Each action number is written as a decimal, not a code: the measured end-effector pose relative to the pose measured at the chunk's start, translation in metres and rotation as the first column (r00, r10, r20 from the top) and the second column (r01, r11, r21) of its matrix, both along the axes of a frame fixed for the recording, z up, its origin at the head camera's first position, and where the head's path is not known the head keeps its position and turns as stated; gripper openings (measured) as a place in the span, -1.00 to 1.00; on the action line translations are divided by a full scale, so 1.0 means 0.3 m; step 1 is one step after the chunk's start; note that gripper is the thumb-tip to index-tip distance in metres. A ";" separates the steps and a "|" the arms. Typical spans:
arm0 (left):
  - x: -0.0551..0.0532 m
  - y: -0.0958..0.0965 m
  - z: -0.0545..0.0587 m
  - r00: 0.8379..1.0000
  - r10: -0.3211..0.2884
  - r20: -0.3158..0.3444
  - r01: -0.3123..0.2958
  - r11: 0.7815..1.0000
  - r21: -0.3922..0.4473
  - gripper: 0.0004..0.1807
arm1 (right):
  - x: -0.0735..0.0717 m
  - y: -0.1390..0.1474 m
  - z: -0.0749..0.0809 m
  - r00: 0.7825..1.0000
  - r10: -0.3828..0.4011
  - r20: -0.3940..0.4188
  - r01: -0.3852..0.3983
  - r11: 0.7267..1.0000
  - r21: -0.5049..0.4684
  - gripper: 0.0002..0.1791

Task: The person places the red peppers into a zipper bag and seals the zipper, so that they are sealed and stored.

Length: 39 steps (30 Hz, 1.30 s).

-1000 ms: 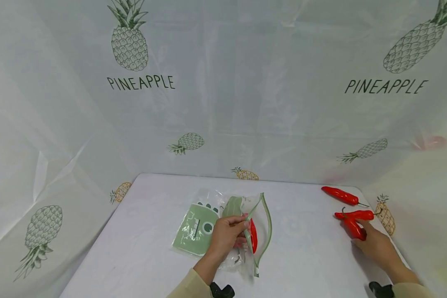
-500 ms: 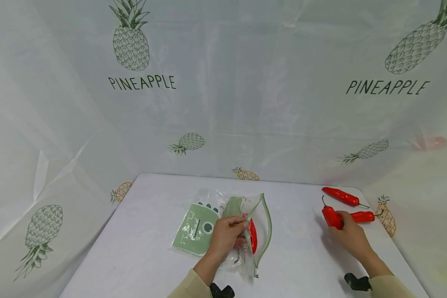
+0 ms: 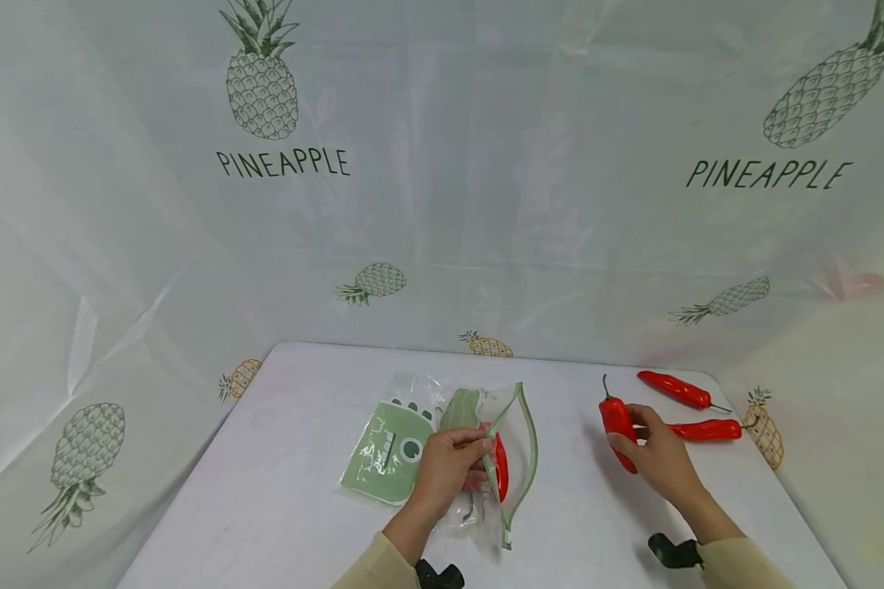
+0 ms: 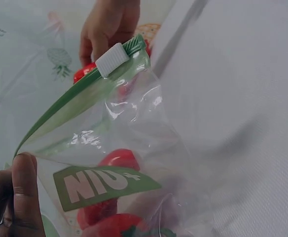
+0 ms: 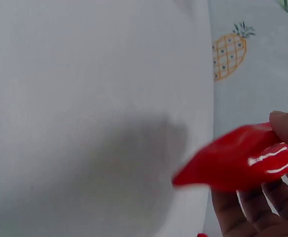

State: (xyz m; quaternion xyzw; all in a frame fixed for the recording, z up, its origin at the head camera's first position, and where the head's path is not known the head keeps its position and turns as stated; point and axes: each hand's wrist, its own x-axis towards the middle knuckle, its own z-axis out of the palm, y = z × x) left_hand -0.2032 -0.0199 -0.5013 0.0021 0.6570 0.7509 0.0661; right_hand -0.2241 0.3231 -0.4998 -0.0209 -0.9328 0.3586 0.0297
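Observation:
My left hand [image 3: 445, 466] pinches the mouth edge of a clear zip bag [image 4: 134, 113] with a green rim and a white slider [image 4: 112, 60]. The mouth gapes to the right in the head view. Red peppers [image 4: 115, 226] show through the plastic. Off to the right, my right hand [image 3: 659, 450] grips a red chili pepper [image 3: 616, 421] between thumb and fingers, above the table. Its stem points away from me in the head view; in the right wrist view the pepper's tip [image 5: 186, 177] juts left. The left hand hides part of the bag.
Two more red chili peppers, one at the back [image 3: 674, 387] and one nearer [image 3: 710, 429], lie by the right edge of the white table [image 3: 280, 491]. A flat green packet with a cartoon face [image 3: 376, 466] lies left of the bag. A pineapple-print curtain [image 3: 486, 204] surrounds the table.
My right hand has lifted one chili pepper off the pile at the right and carried it left, toward the bag. The left hand and the bag have stayed in place.

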 end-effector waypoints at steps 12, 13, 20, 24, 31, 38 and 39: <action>-0.007 0.008 0.000 1.000 0.005 -0.011 -0.005 1.000 0.000 -0.67 | 0.003 -0.094 0.029 0.999 0.022 0.036 -0.018 0.994 -0.112 0.00; -0.008 0.008 0.000 1.000 0.006 -0.011 -0.006 1.000 -0.004 -0.67 | 0.002 -0.102 0.028 0.999 0.021 0.040 -0.017 0.993 -0.115 0.00; -0.014 0.005 0.007 1.000 0.011 -0.024 -0.012 0.999 -0.030 -0.66 | 0.008 -0.154 0.033 0.998 0.034 0.045 -0.027 0.987 -0.156 -0.03; -0.018 0.003 0.013 1.000 0.010 -0.019 -0.011 0.999 -0.030 -0.65 | 0.017 -0.185 0.048 0.997 0.056 0.049 -0.046 0.981 -0.188 -0.05; -0.029 0.005 0.010 1.000 0.023 -0.012 -0.023 1.000 -0.018 -0.66 | 0.034 -0.250 0.077 0.993 0.097 0.066 -0.079 0.968 -0.239 -0.11; -0.040 0.013 0.003 1.000 0.022 -0.007 -0.022 1.000 0.011 -0.67 | 0.055 -0.316 0.108 0.982 0.149 0.117 -0.111 0.953 -0.283 -0.16; -0.041 0.013 0.001 1.000 0.020 -0.013 -0.020 1.000 -0.001 -0.67 | 0.058 -0.325 0.112 0.980 0.155 0.124 -0.114 0.951 -0.287 -0.16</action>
